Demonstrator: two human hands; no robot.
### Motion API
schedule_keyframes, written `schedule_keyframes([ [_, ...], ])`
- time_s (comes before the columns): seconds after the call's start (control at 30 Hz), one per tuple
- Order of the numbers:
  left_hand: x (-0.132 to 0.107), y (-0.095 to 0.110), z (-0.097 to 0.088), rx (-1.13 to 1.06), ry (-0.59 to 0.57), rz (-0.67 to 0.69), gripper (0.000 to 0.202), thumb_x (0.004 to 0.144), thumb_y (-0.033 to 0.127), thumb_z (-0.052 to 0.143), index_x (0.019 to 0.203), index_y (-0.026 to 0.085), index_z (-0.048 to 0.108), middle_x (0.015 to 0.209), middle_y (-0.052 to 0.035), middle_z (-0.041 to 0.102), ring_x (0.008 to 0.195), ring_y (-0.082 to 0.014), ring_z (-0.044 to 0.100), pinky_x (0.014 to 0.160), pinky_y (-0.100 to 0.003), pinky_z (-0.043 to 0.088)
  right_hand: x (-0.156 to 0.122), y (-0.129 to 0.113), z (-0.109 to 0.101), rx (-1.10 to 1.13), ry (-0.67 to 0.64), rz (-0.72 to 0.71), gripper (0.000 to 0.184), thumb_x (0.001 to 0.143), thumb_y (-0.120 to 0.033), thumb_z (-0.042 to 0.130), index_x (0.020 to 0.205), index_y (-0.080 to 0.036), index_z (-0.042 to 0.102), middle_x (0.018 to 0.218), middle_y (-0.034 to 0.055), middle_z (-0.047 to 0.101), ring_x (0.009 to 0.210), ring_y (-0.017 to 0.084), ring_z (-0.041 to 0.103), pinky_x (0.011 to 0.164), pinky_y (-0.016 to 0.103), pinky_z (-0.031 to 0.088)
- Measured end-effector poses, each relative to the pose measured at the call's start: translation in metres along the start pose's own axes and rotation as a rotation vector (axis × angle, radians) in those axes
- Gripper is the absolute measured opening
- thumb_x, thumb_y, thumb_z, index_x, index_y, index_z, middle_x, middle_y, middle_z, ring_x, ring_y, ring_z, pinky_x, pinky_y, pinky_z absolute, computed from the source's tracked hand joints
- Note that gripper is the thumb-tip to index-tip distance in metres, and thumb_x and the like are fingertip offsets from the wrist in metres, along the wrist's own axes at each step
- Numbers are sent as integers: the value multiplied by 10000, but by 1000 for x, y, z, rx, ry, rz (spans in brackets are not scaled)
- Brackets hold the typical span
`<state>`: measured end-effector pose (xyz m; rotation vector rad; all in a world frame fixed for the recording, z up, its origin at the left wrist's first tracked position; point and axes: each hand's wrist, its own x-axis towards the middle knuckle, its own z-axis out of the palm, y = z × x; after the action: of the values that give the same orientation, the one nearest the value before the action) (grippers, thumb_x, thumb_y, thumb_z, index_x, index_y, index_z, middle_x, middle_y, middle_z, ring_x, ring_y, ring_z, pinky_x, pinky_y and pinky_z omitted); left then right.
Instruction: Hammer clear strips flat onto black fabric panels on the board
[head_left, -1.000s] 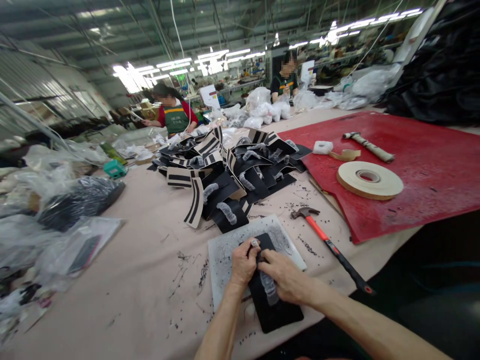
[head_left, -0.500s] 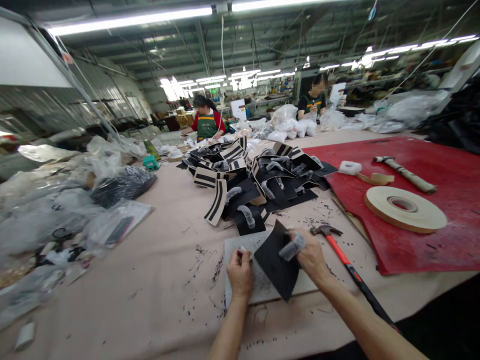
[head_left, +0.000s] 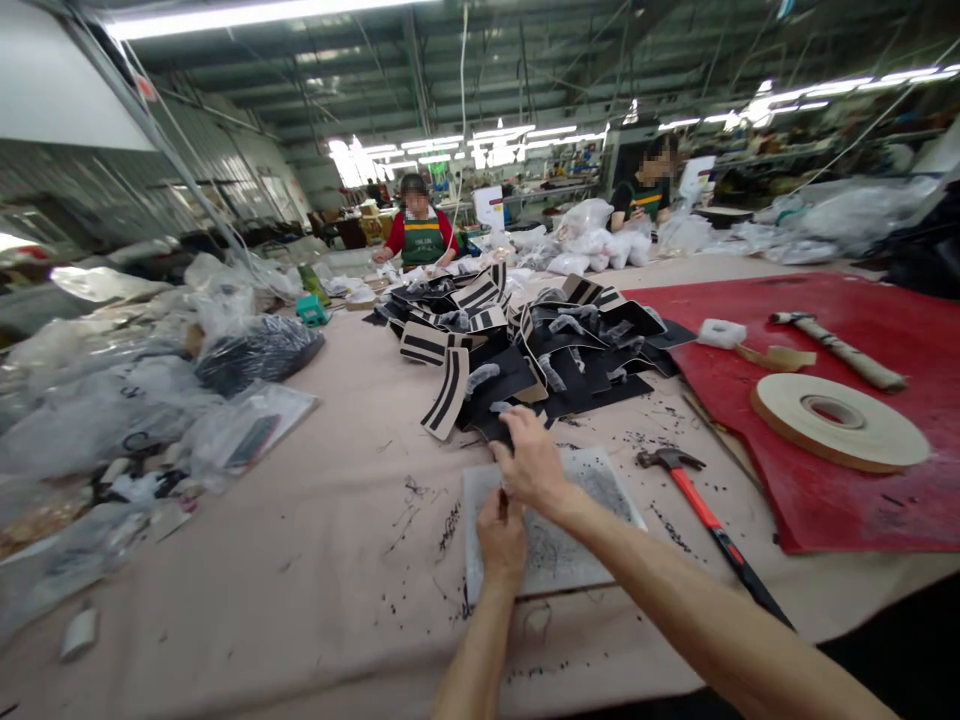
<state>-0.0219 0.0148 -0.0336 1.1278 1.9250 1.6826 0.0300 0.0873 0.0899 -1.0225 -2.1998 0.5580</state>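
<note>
The black panel (head_left: pixel 486 422) at the front of the heap lay just beyond the far edge of a pale board (head_left: pixel 555 565), its plastic-wrapped handle (head_left: pixel 500 407) partly hidden behind the right hand (head_left: pixel 531 460). That hand reached across in front of the left one, fingers bent over the panel's near side; whether they had clamped on it or merely hovered could not be told. The left hand (head_left: pixel 502 535) was over the left part of the board, its fingers curled inward (if they pinched something small, the view did not settle it). Dark specks and thread bits were scattered over the board and the desk (head_left: pixel 300 560) around it. Behind the front panel spread the heap of similar panels (head_left: pixel 570 365), some showing pale faces with black stripes. A claw hammer (head_left: pixel 709 515) lay to the right of the board, its head away from the wearer. Farther right, a red sheet (head_left: pixel 832 500) carried a large tape roll (head_left: pixel 787 410), a small white roll (head_left: pixel 722 333) and a tool with a wrapped handle (head_left: pixel 855 352). Plastic bags (head_left: pixel 150 390) crowded the left side near a teal box (head_left: pixel 311 310), and two co-workers (head_left: pixel 422 240) were beyond the heap.
</note>
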Motion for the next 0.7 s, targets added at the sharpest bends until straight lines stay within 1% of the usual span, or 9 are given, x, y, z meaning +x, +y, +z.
schedule_keyframes([
  [0.07,-1,1,1,-3,24,-44,191,904,345,586,849,182,669,717,-21,676,667,-179,627,634,-272,484,35,30,1,-125,-67,149,540,891,-292,615,1376,-81,502,1415,220,507,1318,324,458,1103,454,365],
  [0.17,-1,3,2,-25,27,-91,138,865,303,609,877,176,662,748,-29,688,697,-178,634,660,-266,476,69,54,16,-140,-195,196,659,889,-353,637,1441,-58,430,1347,221,580,1238,317,537,1035,414,414],
  [0.23,-1,4,3,-33,20,-98,147,868,307,608,906,177,665,769,-35,700,705,-177,640,669,-265,478,80,57,24,-130,-247,184,622,898,-321,610,1441,-72,441,1276,199,640,1167,298,591,982,379,439],
  [0.3,0,4,3,-34,21,-98,153,869,318,611,905,179,665,768,-35,701,698,-173,640,669,-262,480,86,54,22,-136,-269,174,545,909,-263,565,1422,-98,479,1213,178,682,1107,282,628,948,358,445],
  [0.4,0,5,2,-44,21,-106,163,861,332,619,882,177,664,730,-25,692,668,-168,635,645,-252,478,85,49,-1,-166,-230,167,521,925,-257,532,1429,-136,490,1173,159,705,1082,276,647,942,352,441],
  [0.47,-1,5,2,-43,24,-114,173,854,343,626,871,176,667,707,-17,686,649,-166,632,632,-249,478,70,49,-24,-193,-192,175,502,938,-319,537,1414,-162,514,1143,141,718,1067,271,658,932,342,447],
  [0.57,-1,2,0,-42,58,-127,203,848,382,645,846,180,666,701,-15,687,648,-168,639,633,-248,484,21,52,-53,-184,-167,197,393,938,-363,541,1273,-179,631,1094,118,735,1028,258,678,901,318,465],
  [0.63,-1,-2,0,-51,95,-140,240,851,418,649,856,180,671,731,-24,703,677,-175,655,651,-251,498,-25,56,-61,-129,-164,251,373,936,-362,534,1233,-174,658,1076,115,740,1002,254,691,878,318,482],
  [0.7,-1,-4,-1,-52,111,-148,283,849,454,655,882,175,684,757,-34,718,704,-182,672,664,-253,512,-70,61,-61,-54,-177,331,406,944,-376,513,1262,-161,646,1052,115,744,974,250,701,859,324,497],
])
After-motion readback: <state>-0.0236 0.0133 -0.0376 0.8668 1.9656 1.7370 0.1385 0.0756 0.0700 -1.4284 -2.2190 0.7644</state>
